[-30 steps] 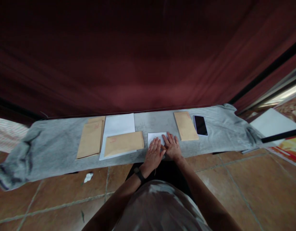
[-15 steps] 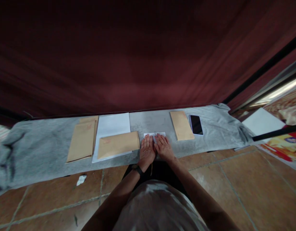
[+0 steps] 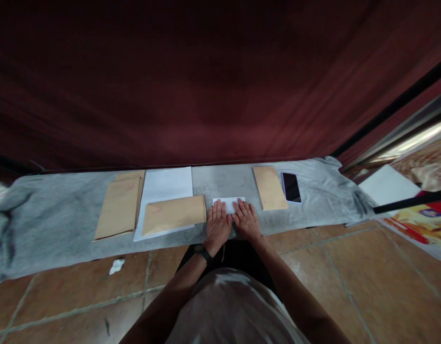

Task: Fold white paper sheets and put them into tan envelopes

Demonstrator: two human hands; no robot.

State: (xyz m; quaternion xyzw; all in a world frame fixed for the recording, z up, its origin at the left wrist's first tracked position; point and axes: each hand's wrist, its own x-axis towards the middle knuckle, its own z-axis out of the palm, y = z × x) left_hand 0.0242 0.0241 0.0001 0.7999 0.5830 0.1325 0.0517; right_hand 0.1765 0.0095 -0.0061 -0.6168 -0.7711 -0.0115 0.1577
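Observation:
A small folded white paper (image 3: pixel 229 202) lies on the grey cloth right in front of me. My left hand (image 3: pixel 218 223) is flat on its left part, fingers stretched forward. On its right part rests my right hand (image 3: pixel 246 220), also flat with the fingers slightly spread. Both hands cover the paper's near side. Just left of my left hand is a brown envelope (image 3: pixel 174 215), lying across white sheets of paper (image 3: pixel 170 182). Another brown envelope (image 3: pixel 270 188) is to the right of my right hand.
More brown envelopes (image 3: pixel 118 208) are stacked at the left. A phone (image 3: pixel 291 187) lies beyond the right envelope. The grey cloth (image 3: pixel 59 215) covers a narrow surface against a dark red panel (image 3: pixel 206 95). A crumpled white scrap (image 3: pixel 116 266) is on the tiled floor.
My hands have moved slightly apart, leaving more of the white paper showing between them. The view has shifted a little; the envelopes and phone stay in place.

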